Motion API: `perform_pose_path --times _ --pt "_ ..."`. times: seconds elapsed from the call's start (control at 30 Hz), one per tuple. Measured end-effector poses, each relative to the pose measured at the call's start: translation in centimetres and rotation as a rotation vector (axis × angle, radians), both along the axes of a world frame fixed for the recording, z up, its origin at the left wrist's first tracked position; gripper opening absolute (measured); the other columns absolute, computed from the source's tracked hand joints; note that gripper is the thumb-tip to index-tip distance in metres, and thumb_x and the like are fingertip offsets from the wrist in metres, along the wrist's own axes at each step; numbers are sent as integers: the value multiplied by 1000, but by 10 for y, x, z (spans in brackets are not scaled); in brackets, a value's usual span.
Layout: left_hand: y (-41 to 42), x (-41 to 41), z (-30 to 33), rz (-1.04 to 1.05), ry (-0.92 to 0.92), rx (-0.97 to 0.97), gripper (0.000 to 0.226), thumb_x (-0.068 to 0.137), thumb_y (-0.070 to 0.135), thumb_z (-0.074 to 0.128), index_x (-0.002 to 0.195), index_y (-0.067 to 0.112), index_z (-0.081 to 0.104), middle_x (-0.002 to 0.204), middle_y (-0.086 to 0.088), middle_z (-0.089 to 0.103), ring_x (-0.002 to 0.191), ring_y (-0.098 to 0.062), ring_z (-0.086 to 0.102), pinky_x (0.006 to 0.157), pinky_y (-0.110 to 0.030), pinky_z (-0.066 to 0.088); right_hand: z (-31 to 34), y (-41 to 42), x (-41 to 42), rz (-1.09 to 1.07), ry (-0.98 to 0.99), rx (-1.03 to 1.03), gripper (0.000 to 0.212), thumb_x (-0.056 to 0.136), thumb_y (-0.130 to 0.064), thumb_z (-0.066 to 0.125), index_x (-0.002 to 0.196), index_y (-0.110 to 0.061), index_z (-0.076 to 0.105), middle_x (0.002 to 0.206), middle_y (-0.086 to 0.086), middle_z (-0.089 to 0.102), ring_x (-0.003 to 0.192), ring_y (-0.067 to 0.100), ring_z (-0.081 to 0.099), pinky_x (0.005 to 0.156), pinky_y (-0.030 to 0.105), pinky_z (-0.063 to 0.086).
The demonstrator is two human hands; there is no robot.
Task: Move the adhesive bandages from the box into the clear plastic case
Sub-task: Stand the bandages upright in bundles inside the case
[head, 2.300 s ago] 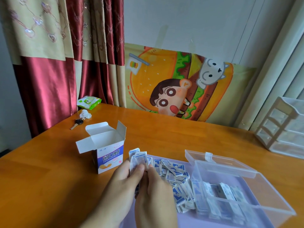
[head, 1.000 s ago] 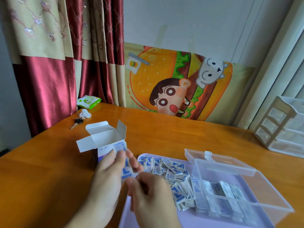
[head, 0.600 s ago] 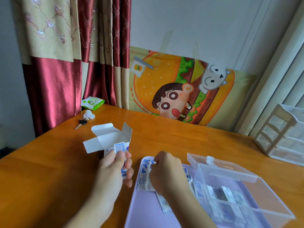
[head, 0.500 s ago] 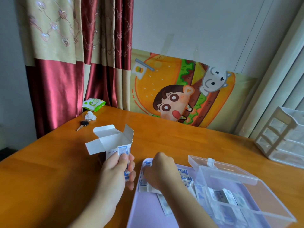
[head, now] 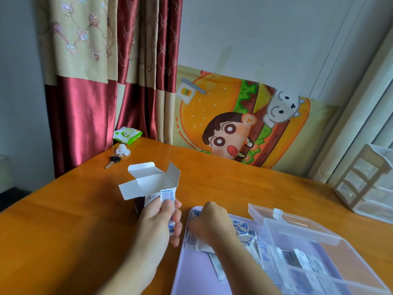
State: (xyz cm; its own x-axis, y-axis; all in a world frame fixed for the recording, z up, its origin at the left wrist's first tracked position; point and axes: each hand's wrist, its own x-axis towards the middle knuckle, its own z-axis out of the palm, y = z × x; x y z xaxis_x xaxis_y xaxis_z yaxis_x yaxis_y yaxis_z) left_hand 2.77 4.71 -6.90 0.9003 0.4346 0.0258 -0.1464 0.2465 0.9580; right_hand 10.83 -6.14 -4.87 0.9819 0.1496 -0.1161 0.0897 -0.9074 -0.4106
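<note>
White cardboard box [head: 148,184] with blue-printed front stands upright on the wooden table, its top flaps spread open. Loose adhesive bandages [head: 244,231] in white-and-blue wrappers lie heaped on the lilac tray [head: 191,277], with a small stack [head: 168,195] held upright beside the box. Clear plastic case [head: 319,262], lid hinged open, sits on the tray's right part and holds several wrapped bandages.

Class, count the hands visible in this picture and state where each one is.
2. The left hand holds bandages beside the box; the right hand rests on the bandage pile.
</note>
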Motion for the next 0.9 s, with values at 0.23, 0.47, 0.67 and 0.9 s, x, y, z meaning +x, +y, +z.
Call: perform_pose_path --times 0.23,0.47,0.67,0.9 --pt "-1 1 -2 -6 2 15 28 111 18 41 103 2 63 66 -5 54 53 -19 51 44 -29 42 -5 -6 8 12 9 6 18 88 -17 62 95 -16 46 81 -2 45 86 26 58 70 34 50" --pt "0 1 -2 -5 1 17 28 111 20 42 104 4 63 67 -5 55 53 -18 52 44 -29 44 -11 -5 9 -12 25 33 15 82 -15 63 90 -15 50 85 3 56 91 32 67 71 35 54" --pt "2 3 -4 -25 0 7 26 110 20 43 103 4 63 68 -7 56 53 -19 53 46 -30 45 -15 -2 9 0 -4 22 7 84 -13 58 91 -13 55 93 6 63 91 34 67 71 36 53" --pt "5 5 -7 -24 0 0 27 110 20 44 103 2 63 66 -7 56 51 -18 53 46 -30 45 -14 -3 9 5 -36 74 15 83 -16 61 98 -16 64 92 3 65 80 26 67 72 40 64"
